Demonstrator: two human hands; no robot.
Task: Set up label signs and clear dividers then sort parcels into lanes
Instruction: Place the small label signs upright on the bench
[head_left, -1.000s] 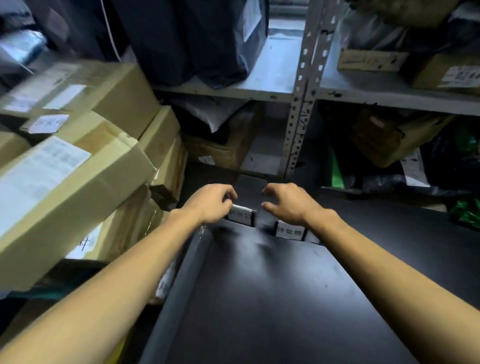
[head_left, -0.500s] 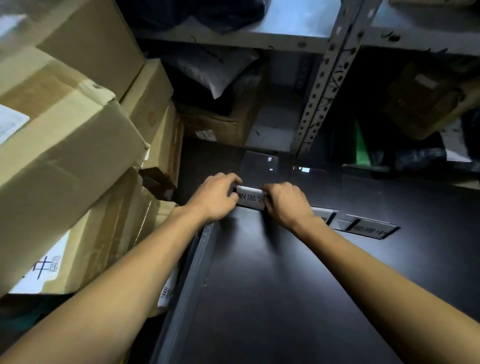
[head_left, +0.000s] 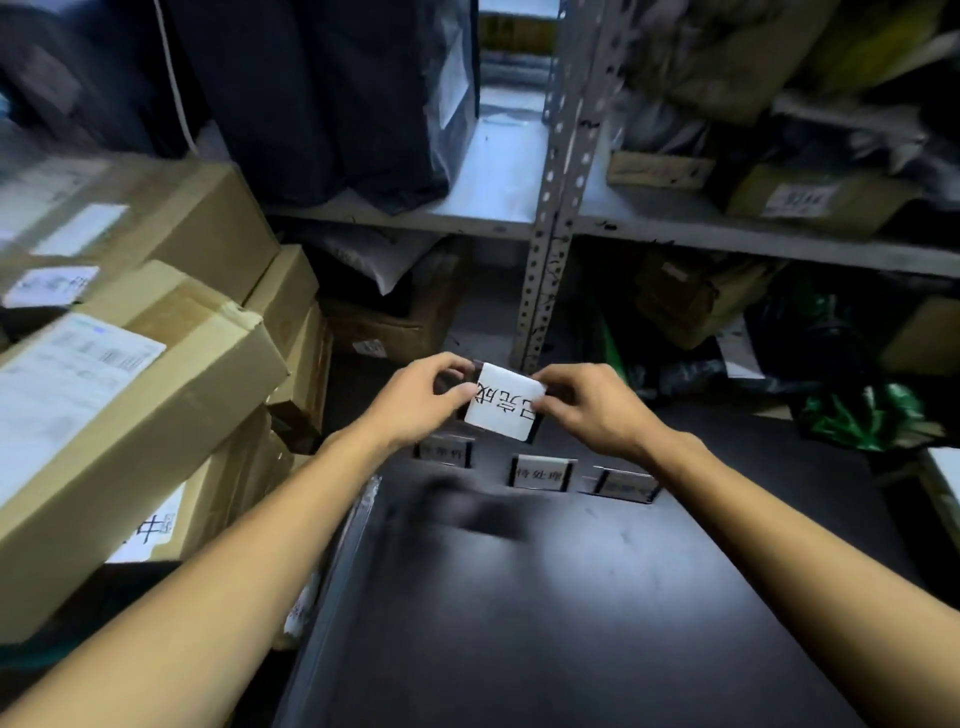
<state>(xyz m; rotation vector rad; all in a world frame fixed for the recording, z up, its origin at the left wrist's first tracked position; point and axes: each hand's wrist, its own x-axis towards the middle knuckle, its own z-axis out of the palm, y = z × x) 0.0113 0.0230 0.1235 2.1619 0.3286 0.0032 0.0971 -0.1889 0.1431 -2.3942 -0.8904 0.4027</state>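
Setting up label signs: pinching a white rectangular paper card with black characters (head_left: 505, 402) by its side edges between thumb and fingers of left hand (head_left: 410, 402) and right hand (head_left: 587, 410), raised above the far end of the matte black tabletop (head_left: 571, 597). Reads upside down; probably needs turning, then seating beside the small standing white sign (head_left: 540, 473). Half a second ago, held low at the tabletop instead.

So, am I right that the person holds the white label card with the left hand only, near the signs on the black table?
Not quite: the head view shows both hands pinching the white label card, left hand at its left edge, right hand at its right. It is indeed near the signs on the black table.
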